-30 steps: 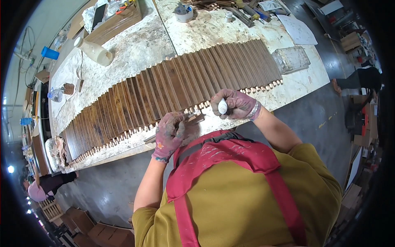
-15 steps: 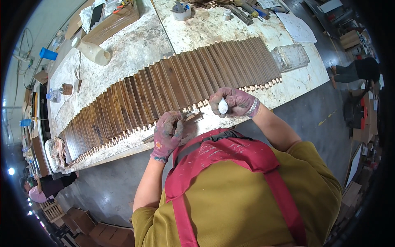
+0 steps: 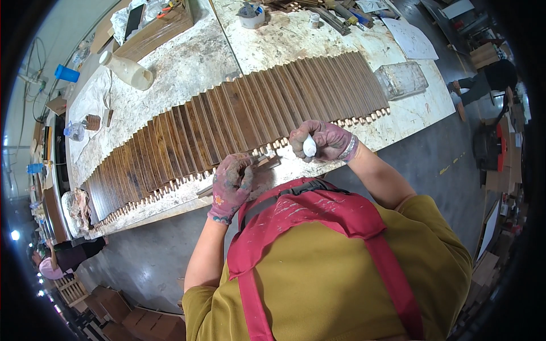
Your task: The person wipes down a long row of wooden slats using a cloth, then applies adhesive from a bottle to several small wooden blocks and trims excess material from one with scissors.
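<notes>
Between our two gloved hands, at the near edge of the surface (image 3: 187,68), lies the piece being worked. Our left hand (image 3: 230,184) curls its fingers (image 3: 245,170) over a short wooden slat (image 3: 267,163), pinning it down. Our right hand (image 3: 321,141), just beside it, wraps its fingers around a small white bottle (image 3: 309,146), nozzle toward the slat's end. Just beyond the fingertips runs the long row of dark slats (image 3: 239,119). We judge the step to be applying glue to the slat's end; the next move calls for a steady squeeze with the nozzle held close.
</notes>
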Demonstrator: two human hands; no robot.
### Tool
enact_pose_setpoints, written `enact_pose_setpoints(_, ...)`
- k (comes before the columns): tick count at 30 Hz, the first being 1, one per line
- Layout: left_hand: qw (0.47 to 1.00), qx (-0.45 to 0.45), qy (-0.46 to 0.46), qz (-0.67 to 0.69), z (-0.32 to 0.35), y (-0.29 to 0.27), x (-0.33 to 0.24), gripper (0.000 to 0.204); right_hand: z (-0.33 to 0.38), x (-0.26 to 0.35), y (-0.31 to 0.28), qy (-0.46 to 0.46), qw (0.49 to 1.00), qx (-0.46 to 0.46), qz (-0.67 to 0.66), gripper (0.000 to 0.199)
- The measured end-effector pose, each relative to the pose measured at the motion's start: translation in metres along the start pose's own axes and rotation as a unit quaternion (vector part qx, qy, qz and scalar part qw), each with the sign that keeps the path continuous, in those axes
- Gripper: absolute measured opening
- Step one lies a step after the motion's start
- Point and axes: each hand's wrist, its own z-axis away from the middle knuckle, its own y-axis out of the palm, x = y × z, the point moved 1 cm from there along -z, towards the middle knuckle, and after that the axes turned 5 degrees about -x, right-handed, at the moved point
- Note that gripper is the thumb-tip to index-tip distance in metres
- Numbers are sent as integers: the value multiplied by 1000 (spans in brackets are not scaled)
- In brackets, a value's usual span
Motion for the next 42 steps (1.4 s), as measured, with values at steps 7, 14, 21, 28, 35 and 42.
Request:
enact_pose_setpoints(7,998,-25,-29,51,0,0,-3,27,0,1,-3,-8,996,-73,-60,46)
enact_pose_setpoints(14,998,-42,5,43,6,-2,2,32,-2,-7,14,-78,960,-246,-108,46)
enact_pose_setpoints(21,998,-42,41,-16,0,-9,-7,27,0,-9,14,-87,954,-229,-175,46)
enact_pose_setpoints(28,996,-88,17,21,-7,-25,-12,22,-3,-8,26,-45,944,-294,-142,41)
enact_pose_setpoints(35,945,-35,-111,307,-29,-5,-48,42,-13,-16,54,-46,983,-163,-74,55)
enact_pose_setpoints(42,863,-41,-198,463,-54,-12,-78,42,-55,-10,93,-34,986,-148,-66,37)
